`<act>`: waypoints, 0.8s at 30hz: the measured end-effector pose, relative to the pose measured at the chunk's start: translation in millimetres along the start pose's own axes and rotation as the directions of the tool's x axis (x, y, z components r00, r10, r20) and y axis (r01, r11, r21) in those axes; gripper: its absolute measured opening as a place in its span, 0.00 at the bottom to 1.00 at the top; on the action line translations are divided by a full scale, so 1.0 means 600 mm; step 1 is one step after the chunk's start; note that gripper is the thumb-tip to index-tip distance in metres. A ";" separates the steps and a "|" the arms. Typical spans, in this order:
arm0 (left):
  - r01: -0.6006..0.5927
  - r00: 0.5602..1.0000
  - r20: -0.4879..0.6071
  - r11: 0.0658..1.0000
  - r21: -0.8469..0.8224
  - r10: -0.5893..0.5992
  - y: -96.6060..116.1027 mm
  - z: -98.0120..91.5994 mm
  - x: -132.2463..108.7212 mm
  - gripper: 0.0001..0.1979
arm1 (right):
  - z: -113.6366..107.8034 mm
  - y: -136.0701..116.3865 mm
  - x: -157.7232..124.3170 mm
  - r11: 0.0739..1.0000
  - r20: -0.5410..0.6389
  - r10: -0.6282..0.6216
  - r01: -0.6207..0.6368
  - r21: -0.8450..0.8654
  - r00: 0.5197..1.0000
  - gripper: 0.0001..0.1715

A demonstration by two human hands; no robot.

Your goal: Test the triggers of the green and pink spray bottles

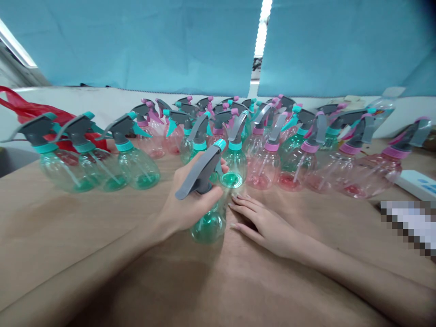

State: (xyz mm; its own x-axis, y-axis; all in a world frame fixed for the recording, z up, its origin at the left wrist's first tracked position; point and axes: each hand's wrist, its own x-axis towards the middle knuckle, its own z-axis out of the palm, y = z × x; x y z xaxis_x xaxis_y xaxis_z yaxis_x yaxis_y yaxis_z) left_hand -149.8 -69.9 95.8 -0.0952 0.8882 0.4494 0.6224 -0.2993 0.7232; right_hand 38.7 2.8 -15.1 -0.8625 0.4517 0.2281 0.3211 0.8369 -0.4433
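My left hand [190, 200] is wrapped round the neck of a green spray bottle [208, 225] with a grey and teal spray head, in front of the bottle rows. Its clear green base shows below my fingers. My right hand [264, 222] lies on the wooden table [143, 281] with fingers spread, just right of that bottle, holding nothing. Right behind my hands is another green bottle [233, 170]. Pink bottles [262, 170] stand to its right. Three green bottles [138, 168] are lined up at the left.
More spray bottles with pink or teal collars [185, 118] crowd the back. A red plastic bag [37, 111] lies behind the left bottles. At the right are a white box [418, 184], a pixelated object [412, 225] and a large clear bottle [386, 106]. A blue cloth [153, 45] hangs behind.
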 end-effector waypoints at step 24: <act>0.005 0.999 0.033 0.999 -0.043 -0.003 -0.011 -0.002 -0.003 0.17 | 0.001 0.000 -0.001 1.000 -0.003 0.006 -0.006 -0.008 1.000 0.31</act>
State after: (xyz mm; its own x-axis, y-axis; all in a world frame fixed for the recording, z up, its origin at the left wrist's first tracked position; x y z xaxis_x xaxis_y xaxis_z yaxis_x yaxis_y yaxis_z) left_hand -154.9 -70.1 90.7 -0.0712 0.9004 0.4293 0.5880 -0.3098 0.7472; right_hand 38.9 2.4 -15.6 -0.8592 0.4581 0.2279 0.3296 0.8363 -0.4382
